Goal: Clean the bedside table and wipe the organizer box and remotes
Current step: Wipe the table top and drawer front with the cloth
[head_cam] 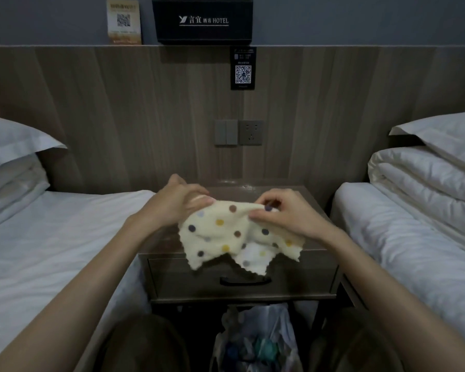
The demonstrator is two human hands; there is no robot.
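Note:
A cream cloth with coloured dots [223,234] hangs above the brown bedside table [314,245], held up by both hands. My left hand [181,201] pinches its upper left corner. My right hand [282,213] pinches the upper right edge, fingers curled over the fabric. The cloth's lower corners droop over the table's front edge and the drawer [293,277]. The black organizer box [203,20], printed with white hotel lettering, stands on the ledge above the wooden headboard panel. No remotes are visible.
A bed with white sheets [51,237] and pillows lies to the left, another bed [414,237] with a folded duvet to the right. Switches and a socket [238,132] sit on the panel. A QR card [123,21] stands on the ledge. A plastic rubbish bag [255,342] sits under the table.

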